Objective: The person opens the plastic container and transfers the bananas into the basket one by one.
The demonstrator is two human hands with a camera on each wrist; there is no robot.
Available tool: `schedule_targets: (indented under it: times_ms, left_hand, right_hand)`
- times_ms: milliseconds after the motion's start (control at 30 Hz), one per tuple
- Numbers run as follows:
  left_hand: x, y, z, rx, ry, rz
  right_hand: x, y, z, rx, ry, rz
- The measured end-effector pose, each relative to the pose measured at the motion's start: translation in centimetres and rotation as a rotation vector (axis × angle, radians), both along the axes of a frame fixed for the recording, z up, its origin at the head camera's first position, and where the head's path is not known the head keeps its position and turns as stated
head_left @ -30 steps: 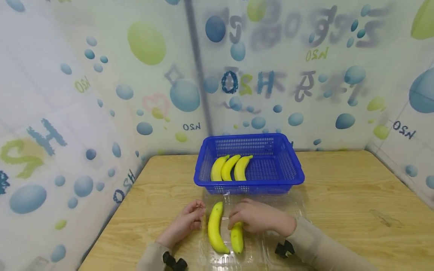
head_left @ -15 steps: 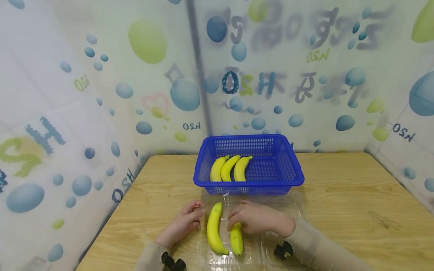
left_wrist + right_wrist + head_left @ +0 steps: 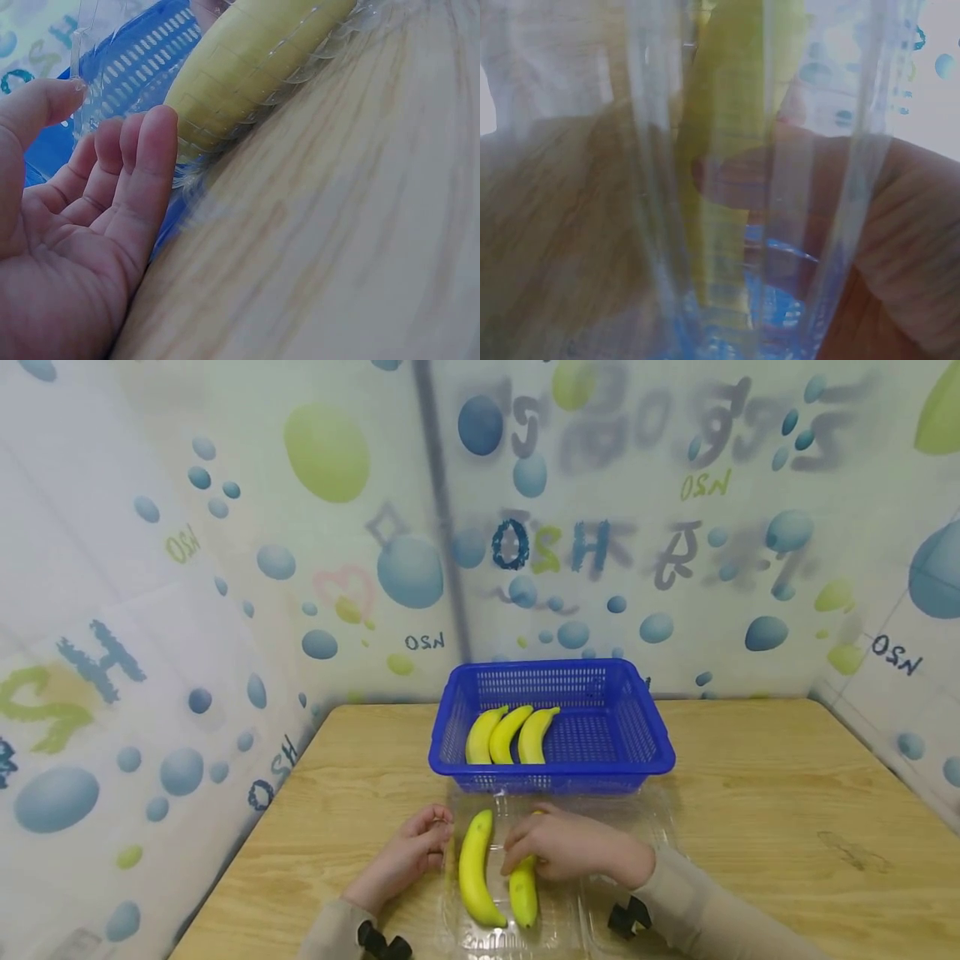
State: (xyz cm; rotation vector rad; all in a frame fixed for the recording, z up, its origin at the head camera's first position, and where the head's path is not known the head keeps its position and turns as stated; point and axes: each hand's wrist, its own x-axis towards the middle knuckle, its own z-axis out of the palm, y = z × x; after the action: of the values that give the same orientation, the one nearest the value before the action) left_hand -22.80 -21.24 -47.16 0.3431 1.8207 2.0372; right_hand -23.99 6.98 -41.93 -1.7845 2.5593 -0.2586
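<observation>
My right hand [image 3: 566, 843] grips a yellow banana [image 3: 523, 893] low in a clear plastic container [image 3: 558, 939], covering the banana's middle. In the right wrist view, the thumb [image 3: 735, 176] lies across this banana behind the clear wall. To its left, another banana [image 3: 474, 868] lies lengthwise in the same container, apart from the held one. My left hand [image 3: 408, 847] is at the container's left edge, its fingers loosely bent. The left wrist view has its fingertips [image 3: 159, 127] right at the clear wall and its thumb [image 3: 56, 97] near the rim, with a gap between them.
Behind the container stands a blue mesh basket [image 3: 600, 768] with three bananas [image 3: 510, 735] on its left side. The container's open lid half [image 3: 645, 827] extends right under my forearm. All stand on a wooden table [image 3: 780, 810] against a patterned wall [image 3: 637, 527].
The banana's far tip has come into sight above my right hand, which stays at nearly the same spot. My left hand and the other bananas hold their places.
</observation>
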Motion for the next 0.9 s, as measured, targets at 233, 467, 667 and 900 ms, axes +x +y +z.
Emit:
schedule_targets:
  times_ms: [233,467,667,900]
  left_hand:
    - [0.02,0.02,-0.11,-0.005,-0.006,0.015]
    - [-0.05,0.04,-0.16,-0.003,-0.027,0.023]
    - [-0.01,-0.08,-0.23,-0.007,-0.012,0.013]
    - [0.03,0.07,0.0,0.012,-0.013,0.009]
  right_hand:
    - [-0.17,0.05,-0.25,-0.012,0.039,0.021]
    - [-0.34,0.06,-0.59,-0.031,0.065,0.044]
    - [-0.36,-0.07,-0.59,-0.027,0.074,0.057]
    - [-0.25,-0.08,-0.38,-0.016,0.075,0.047]
